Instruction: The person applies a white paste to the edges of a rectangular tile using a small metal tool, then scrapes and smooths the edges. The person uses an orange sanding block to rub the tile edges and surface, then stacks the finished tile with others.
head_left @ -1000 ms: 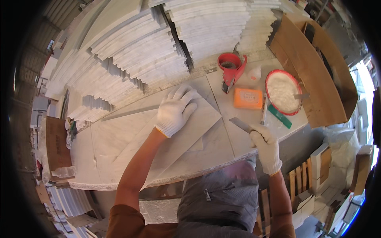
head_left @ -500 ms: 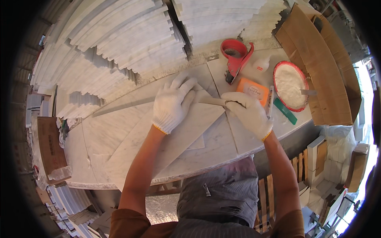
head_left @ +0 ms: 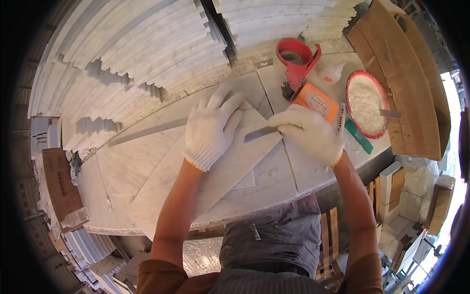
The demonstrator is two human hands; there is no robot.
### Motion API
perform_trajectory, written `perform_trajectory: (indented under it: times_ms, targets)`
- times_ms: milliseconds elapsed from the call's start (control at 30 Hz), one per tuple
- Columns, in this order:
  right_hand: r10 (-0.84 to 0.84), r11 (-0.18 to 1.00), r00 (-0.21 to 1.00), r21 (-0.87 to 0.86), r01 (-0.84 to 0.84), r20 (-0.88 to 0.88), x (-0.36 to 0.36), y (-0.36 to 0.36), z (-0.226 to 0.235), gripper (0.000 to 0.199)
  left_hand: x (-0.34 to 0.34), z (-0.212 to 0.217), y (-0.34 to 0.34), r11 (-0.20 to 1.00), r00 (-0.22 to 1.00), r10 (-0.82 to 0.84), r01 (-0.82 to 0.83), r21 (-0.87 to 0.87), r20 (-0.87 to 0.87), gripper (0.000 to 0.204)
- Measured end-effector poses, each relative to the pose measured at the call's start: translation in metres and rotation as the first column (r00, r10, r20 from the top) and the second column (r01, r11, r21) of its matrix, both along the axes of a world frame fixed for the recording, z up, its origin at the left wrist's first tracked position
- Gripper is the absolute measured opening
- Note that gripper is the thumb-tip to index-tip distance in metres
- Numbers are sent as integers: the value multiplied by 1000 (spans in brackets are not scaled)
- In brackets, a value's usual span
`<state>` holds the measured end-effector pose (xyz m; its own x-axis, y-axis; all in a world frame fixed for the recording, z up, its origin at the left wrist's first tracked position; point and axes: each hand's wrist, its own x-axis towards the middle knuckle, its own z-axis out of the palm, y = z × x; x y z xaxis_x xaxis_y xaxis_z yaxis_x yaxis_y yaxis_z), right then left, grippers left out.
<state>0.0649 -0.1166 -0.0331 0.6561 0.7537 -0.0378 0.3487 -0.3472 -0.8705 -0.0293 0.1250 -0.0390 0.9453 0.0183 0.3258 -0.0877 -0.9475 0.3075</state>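
Note:
My left hand (head_left: 211, 125), in a white knit glove, lies open on a long white marble tile (head_left: 205, 183), its fingers slightly spread near the far end. My right hand (head_left: 308, 132), gloved the same way, is closed on a thin metal scraper blade (head_left: 258, 134). The blade lies nearly flat against the tile close to its right corner; its other end is hidden in my fingers. The tile sits at a slant on the marble-topped bench (head_left: 323, 166), with its near end reaching the front edge.
Right of my hands are a red tape dispenser (head_left: 299, 68), a white squeeze bottle (head_left: 333, 73), an orange box (head_left: 316, 101), a green spreader (head_left: 358, 136) and a red-rimmed bowl of white paste (head_left: 366, 105). Cardboard (head_left: 399, 78) stands beyond. Stacked white slabs (head_left: 132, 54) line the back.
My right hand has turned slightly, and more of the blade's grey face shows. My left hand stays on the tile. The whole view has shifted a little.

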Motion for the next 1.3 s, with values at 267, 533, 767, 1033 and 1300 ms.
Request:
perform_trajectory:
  times_ms: [267,533,767,1033,1300]
  targets:
    - [13,1000,999,22,-14,34,-4,2,5,22,1,7,-2,1000,999,9,-9,9,-44,33]
    - [-87,996,990,9,87,114,-11,6,-2,25,3,2,-2,1000,1000,17,-17,-3,11,31]
    - [-143,990,977,35,139,155,-22,-2,-7,27,3,7,-4,998,996,43,-46,-32,-77,33]
    - [-241,969,952,-14,248,189,-42,-5,-10,25,3,-1,-2,998,998,58,-58,4,-24,31]
    - [-393,919,906,42,391,155,-56,4,-7,24,3,-1,-3,997,996,78,-77,11,-53,31]
